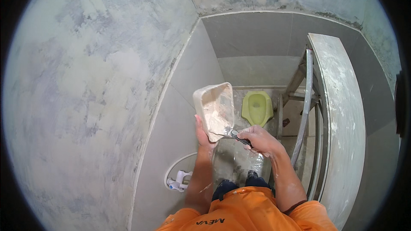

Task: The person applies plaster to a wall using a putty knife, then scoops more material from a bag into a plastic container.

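A whitish rectangular tub is tilted in front of me, its inner walls and bottom smeared with pale putty. My left hand is closed around its near left side, with the fingers partly hidden beneath and behind it. In my right hand is the black handle of a putty knife. The knife's blade reaches into the near end of the tub, among the putty, so its tip is hard to make out. Both hands and forearms carry smudges of white.
At my left rises a patchy plastered wall above grey tile; a white fixture with a hose hangs low there. A yellow-green squat toilet lies ahead. On my right stands a metal frame beside a long whitish board.
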Motion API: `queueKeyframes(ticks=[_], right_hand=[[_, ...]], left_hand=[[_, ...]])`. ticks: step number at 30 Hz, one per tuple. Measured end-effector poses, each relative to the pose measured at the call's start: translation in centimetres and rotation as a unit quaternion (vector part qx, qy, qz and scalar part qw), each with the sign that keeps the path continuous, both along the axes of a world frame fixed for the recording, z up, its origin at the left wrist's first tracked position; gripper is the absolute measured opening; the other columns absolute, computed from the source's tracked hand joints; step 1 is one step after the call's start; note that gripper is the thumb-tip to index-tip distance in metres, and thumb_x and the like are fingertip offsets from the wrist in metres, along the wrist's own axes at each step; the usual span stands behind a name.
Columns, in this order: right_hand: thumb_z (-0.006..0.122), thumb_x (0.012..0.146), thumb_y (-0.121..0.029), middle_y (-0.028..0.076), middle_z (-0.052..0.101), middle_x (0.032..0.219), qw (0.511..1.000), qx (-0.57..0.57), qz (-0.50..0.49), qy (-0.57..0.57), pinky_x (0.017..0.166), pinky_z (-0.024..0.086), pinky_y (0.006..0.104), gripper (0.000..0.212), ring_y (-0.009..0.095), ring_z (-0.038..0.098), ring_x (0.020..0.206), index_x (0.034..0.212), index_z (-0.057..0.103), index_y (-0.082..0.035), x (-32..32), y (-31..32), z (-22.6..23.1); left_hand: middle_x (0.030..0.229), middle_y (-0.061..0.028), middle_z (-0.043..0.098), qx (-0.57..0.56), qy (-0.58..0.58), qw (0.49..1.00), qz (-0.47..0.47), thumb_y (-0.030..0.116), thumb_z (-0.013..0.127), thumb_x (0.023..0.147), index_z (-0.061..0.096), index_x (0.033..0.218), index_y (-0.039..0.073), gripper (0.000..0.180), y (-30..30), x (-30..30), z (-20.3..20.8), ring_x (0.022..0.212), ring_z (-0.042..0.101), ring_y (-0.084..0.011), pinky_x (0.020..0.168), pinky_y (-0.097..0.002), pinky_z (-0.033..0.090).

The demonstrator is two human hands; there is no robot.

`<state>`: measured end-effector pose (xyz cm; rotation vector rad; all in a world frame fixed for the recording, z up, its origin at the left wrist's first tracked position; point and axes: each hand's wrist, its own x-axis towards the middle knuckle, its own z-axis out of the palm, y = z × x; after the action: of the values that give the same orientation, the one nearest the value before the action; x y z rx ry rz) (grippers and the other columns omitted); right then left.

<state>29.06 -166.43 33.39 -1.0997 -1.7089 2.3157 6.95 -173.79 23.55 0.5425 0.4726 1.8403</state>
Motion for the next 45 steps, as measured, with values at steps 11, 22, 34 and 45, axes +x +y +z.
queueKeyframes(ticks=[11, 22, 34, 45], right_hand=[[0.061, 0.1, -0.02, -0.004, 0.05, 0.058, 0.982, 0.125, -0.125, 0.063, 0.046, 0.029, 0.0261, 0.022, 0.005, 0.04, 0.048, 0.088, 0.069, -0.004, -29.0, 16.6, -2.8], [0.061, 0.1, -0.021, -0.003, 0.051, 0.058, 0.986, 0.079, -0.143, 0.015, 0.046, 0.031, 0.0262, 0.025, 0.006, 0.042, 0.048, 0.085, 0.068, -0.002, -59.4, 26.7, 4.8], [0.062, 0.099, -0.021, -0.003, 0.052, 0.061, 0.978, 0.093, -0.175, 0.058, 0.051, 0.034, 0.0278, 0.024, 0.006, 0.044, 0.054, 0.084, 0.068, -0.003, -59.8, 37.2, 7.4], [0.068, 0.09, -0.014, 0.014, 0.066, 0.081, 0.833, 0.505, -0.21, 0.082, 0.071, 0.052, 0.0391, 0.032, 0.028, 0.064, 0.072, 0.12, 0.071, -0.002, -53.9, 37.0, 10.1]], left_hand=[[0.139, -0.0109, 0.058, -0.032, -0.024, 0.98, 0.194, 0.058, 0.034, 0.108, 0.041, 0.152, 0.008, 0.066, 23.4, -24.9, 2.4, 0.122, 0.061, -0.0284, 0.104, -0.0452, 0.05], [0.134, -0.0101, 0.063, -0.047, -0.14, 0.979, 0.139, 0.051, 0.038, 0.108, 0.051, 0.145, 0.008, 0.058, 33.6, -55.5, 7.8, 0.117, 0.065, -0.0288, 0.099, -0.0445, 0.053], [0.138, -0.0078, 0.06, -0.087, -0.128, 0.979, 0.135, 0.061, 0.041, 0.105, 0.05, 0.146, 0.01, 0.066, 42.5, -53.8, 9.1, 0.124, 0.06, -0.026, 0.1, -0.0479, 0.051], [0.145, -0.0093, 0.056, -0.041, -0.136, 0.981, 0.135, 0.051, 0.038, 0.108, 0.047, 0.149, 0.01, 0.059, 40.6, -50.5, 12.0, 0.13, 0.057, -0.0297, 0.109, -0.0469, 0.046]])
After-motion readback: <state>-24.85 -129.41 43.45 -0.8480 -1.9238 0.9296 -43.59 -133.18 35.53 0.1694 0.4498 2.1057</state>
